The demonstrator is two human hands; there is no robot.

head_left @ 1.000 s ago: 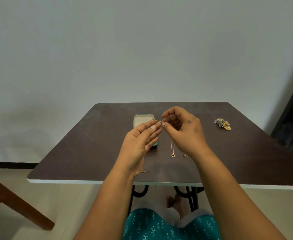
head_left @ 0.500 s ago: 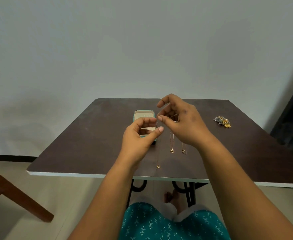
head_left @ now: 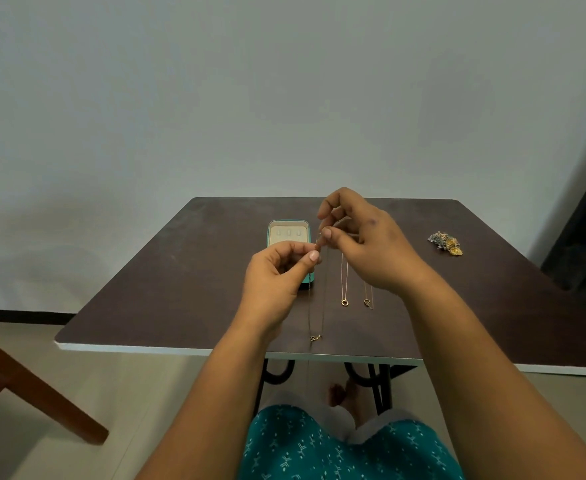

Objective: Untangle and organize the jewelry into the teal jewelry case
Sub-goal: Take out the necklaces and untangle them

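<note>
Above the dark table (head_left: 180,292), my left hand (head_left: 277,285) and my right hand (head_left: 364,251) each pinch an end of a thin gold necklace (head_left: 315,337). Its chain hangs down in a loop, with the small pendant low near the table's front edge. The open teal jewelry case (head_left: 288,233) stands behind my left hand, partly hidden by it. Two more gold necklaces lie straight on the table: one with a ring pendant (head_left: 344,301), one further right (head_left: 367,302), its upper part under my right hand.
A tangled pile of gold and silver jewelry (head_left: 446,242) lies at the table's far right. A wooden chair leg (head_left: 38,393) stands at the lower left. My lap in teal fabric is below the table edge.
Both hands have lifted and spread slightly, so the held necklace now hangs longer, its pendant dropping toward the front edge. The view has shifted down a little.
</note>
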